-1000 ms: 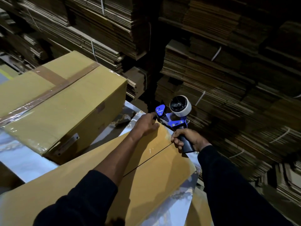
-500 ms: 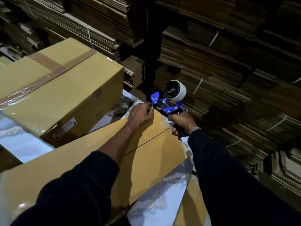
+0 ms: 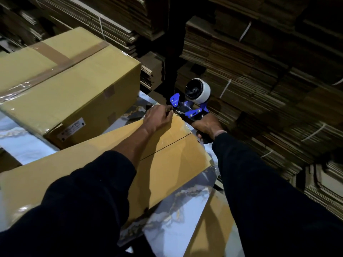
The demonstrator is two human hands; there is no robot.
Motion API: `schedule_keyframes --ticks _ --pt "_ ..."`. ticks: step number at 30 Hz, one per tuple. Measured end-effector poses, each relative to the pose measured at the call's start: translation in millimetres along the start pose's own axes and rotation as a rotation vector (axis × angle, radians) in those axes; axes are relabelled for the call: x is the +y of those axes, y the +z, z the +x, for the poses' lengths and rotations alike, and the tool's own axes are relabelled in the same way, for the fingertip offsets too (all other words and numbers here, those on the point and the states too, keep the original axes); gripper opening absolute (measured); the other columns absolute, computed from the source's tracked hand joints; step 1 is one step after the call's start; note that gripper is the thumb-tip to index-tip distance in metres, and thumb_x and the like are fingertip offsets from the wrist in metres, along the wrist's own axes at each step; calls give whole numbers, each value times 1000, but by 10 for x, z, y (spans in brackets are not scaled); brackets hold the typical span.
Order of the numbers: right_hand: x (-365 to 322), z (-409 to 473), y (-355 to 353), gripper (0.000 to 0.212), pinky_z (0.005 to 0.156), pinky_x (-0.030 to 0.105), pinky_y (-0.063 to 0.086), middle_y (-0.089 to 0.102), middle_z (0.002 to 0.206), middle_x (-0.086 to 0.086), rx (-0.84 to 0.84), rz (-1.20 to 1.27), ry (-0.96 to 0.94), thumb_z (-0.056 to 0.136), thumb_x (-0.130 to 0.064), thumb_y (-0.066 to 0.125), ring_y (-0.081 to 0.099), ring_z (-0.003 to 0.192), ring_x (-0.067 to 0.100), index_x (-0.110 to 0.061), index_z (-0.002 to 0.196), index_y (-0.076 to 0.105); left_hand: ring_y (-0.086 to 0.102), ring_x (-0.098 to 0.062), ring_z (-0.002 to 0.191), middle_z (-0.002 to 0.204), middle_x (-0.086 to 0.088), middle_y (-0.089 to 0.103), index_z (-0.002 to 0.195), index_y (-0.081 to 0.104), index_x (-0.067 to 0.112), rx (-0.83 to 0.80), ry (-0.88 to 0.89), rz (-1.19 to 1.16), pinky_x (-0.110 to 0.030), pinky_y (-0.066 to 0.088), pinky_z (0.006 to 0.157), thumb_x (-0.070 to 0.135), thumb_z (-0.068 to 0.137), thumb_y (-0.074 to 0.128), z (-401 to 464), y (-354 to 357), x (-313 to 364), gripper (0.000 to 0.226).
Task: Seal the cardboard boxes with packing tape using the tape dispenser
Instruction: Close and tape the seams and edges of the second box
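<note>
Box [image 3: 167, 164]: unsealed, laid flat across the bench [image 3: 24, 145] at centre, its flap seam [image 3: 167, 148] running out toward the far edge at 1 o'clock. No tape is seen along the seam; sealing is judged to be at its start.

Dispenser [image 3: 189, 106]: blue frame with white tape roll [image 3: 199, 90], held just past the box's far edge at 1 o'clock, so that tape can be led onto the seam end.

Right hand [image 3: 206, 126]: wrapped round the dispenser's handle; a closed grip, apparently placed to steady the tool for a pull along the seam.

Left hand [image 3: 158, 118]: rested on the box's far corner, fingertips [image 3: 169, 110] drawn together at the dispenser's mouth. The tape end appears to be pinched there, probably to free it; the tape itself is too faint to be confirmed.

Sealed box [image 3: 70, 97]: set at 10 o'clock, apart from the work, brown tape crossed over its top.

Flat cardboard stacks [image 3: 259, 71]: piled behind, from 11 to 3 o'clock.
</note>
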State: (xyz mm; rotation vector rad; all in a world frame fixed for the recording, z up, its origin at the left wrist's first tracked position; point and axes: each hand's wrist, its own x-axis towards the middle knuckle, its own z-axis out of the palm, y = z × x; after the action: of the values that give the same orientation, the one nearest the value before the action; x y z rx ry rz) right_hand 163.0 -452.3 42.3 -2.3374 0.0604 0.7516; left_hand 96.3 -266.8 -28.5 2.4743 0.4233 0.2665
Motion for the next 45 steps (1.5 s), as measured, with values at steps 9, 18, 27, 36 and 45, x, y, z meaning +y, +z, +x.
schedule_keyframes --ticks 9,18,27,36,45 --pt "249 -122 -212 10 46 30 42 54 67 19 -54 -86 -35 82 -2 56 47 43 21 -11 86 54 67 -31 89 90 -8 65 123 71 20 -22 2 28 -33 42 71 35 108 51 21 31 -15 29" --pt "349 -128 -281 4 51 35 48 61 64 18 -59 -122 -52 85 -5 60 54 47 24 -7 89 59 67 -34 100 109 -14 73 146 59 22 -84 40 15 -36 46 77 37 100 57 24 -37 -24 48" --pt "382 -240 -284 7 45 31 45 59 64 17 -47 -99 -42 83 -3 59 50 43 22 -8 89 60 66 -31 100 108 -14 72 145 59 18 -106 12 23 -36 47 76 36 104 58 23 -47 14 45" --pt "779 -516 -513 8 44 28 44 62 54 18 -16 -154 -33 82 -3 63 54 42 24 2 76 65 60 -33 128 138 -16 65 151 52 19 -156 -28 -36 -45 48 103 40 104 59 0 -76 17 52" --pt "809 -583 -511 10 44 27 46 66 57 18 21 -191 -57 82 -4 65 59 42 25 4 78 68 61 -33 122 129 -17 67 150 53 20 -170 -25 -41 -47 51 102 39 104 59 -8 -75 -2 50"
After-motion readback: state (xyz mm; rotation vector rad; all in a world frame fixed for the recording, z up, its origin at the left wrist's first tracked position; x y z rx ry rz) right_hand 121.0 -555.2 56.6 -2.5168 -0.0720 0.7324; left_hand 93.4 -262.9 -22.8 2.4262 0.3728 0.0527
